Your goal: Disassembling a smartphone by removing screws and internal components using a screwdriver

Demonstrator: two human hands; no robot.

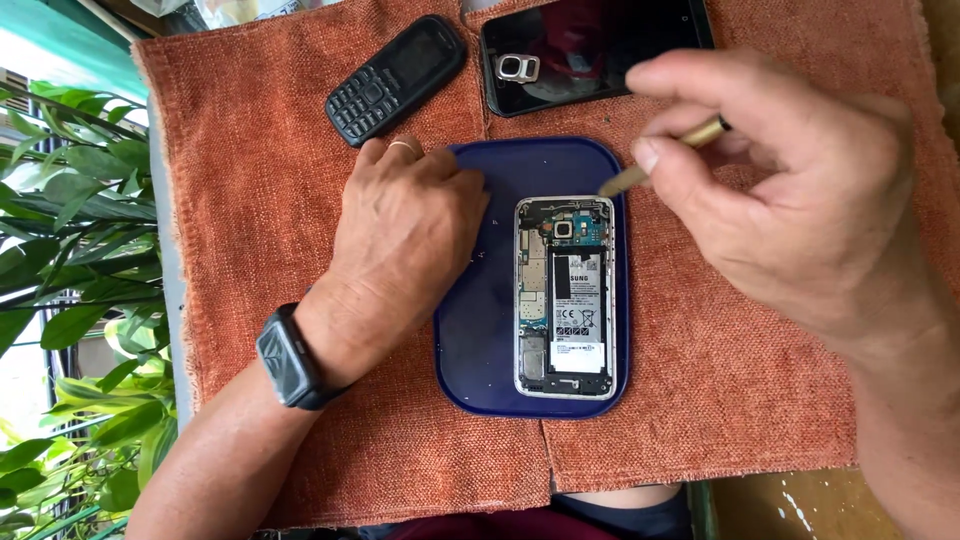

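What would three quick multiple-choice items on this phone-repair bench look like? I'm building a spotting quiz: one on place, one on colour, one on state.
1. Where does the opened smartphone lie?
A. on the blue tray
B. on the bare cloth
C. on the black back cover

2. What colour is the cloth?
A. green
B. rust orange
C. white

3. What is the right hand doing?
A. resting flat
B. holding a thin tool
C. gripping the keypad phone

Key: 1 A, the tray rim frames the phone; 2 B, orange weave lies under everything; 3 B, its fingers pinch the tool, tip near the phone's top.
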